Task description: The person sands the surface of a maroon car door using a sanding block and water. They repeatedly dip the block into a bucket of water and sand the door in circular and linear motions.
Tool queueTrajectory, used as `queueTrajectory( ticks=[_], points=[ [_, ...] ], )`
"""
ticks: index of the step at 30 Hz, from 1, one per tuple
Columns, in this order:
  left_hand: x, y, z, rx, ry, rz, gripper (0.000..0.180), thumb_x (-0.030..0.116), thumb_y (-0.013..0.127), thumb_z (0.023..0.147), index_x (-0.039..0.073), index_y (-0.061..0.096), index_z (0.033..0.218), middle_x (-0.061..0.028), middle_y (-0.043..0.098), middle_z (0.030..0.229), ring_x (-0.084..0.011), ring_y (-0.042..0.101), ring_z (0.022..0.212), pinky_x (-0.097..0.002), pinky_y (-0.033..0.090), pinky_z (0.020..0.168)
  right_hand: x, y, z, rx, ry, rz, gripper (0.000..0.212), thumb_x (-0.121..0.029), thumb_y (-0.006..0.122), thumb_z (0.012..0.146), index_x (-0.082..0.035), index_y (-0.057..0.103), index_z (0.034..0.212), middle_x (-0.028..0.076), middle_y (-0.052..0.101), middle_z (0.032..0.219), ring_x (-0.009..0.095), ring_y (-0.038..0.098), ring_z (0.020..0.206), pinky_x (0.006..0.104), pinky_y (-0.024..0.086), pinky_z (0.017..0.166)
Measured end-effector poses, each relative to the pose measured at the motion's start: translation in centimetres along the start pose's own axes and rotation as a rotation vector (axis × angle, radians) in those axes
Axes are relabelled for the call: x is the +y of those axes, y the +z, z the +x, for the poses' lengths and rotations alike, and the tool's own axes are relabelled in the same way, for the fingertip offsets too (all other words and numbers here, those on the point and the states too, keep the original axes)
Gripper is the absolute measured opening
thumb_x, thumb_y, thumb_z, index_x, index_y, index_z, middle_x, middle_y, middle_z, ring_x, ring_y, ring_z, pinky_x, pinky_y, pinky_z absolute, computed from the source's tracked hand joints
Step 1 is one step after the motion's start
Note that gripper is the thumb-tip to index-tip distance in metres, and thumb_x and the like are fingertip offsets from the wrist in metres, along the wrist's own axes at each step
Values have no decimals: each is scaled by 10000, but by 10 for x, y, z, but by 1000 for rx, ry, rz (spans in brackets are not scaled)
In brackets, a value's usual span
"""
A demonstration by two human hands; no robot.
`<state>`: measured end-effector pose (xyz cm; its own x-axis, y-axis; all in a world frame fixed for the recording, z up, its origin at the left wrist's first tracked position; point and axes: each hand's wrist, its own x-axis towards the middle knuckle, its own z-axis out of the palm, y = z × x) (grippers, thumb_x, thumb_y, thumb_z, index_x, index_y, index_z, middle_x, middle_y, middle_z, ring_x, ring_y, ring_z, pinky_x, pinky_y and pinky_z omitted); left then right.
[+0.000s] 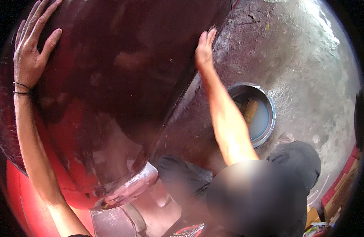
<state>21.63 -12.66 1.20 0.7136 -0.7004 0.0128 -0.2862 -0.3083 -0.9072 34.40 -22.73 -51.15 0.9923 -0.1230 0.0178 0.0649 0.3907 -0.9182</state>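
Note:
My left hand (pixel 32 55) lies with its fingers stretched out and thumb apart against the glossy dark red, curved vehicle panel (pixel 122 79). Thin black bands circle that wrist. At the panel's right edge, my right hand (pixel 205 49) rests with fingers extended, seen from the side. I see nothing in either hand. A round dark bucket (pixel 272 118) stands on the ground to the right of my right forearm and is partly covered by it. Cloudy bluish water (pixel 261 120) and a tan block (pixel 251 110) are inside it.
The concrete floor (pixel 316 87) looks wet and stained. My knees in dark trousers (pixel 298 160) are bent below the bucket. A shiny trim piece (pixel 140 179) sits at the panel's lower corner. Red boxes (pixel 342 185) and small items lie at lower right. A blurred oval hides part of the bottom.

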Motion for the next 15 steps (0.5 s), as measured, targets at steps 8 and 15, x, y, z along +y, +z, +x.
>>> queueTrajectory(
  ticks=[8, 15],
  points=[
    [5, -4, -5, -9, -17, 13, 595, 387, 669, 1108, 283, 563, 1685, 9, 457, 1802, -247, 368, 1692, -520, 253, 1383, 4, 50, -226, -168, 44, -85, 804, -464, 327, 1228, -93, -72, 1819, 190, -96, 1904, 415, -66, 1753, 764, 37, 1324],
    [27, -23, 7, -59, -149, -23, 620, 372, 742, 1016, 218, 630, 1605, -85, 487, 1770, -329, 368, 1684, -556, 242, 1378, -65, 14, -21, 29, -121, -415, 755, -472, 332, 1223, -51, 128, 1816, 177, 68, 1906, 451, 65, 1746, 791, 25, 1313]
  ],
)
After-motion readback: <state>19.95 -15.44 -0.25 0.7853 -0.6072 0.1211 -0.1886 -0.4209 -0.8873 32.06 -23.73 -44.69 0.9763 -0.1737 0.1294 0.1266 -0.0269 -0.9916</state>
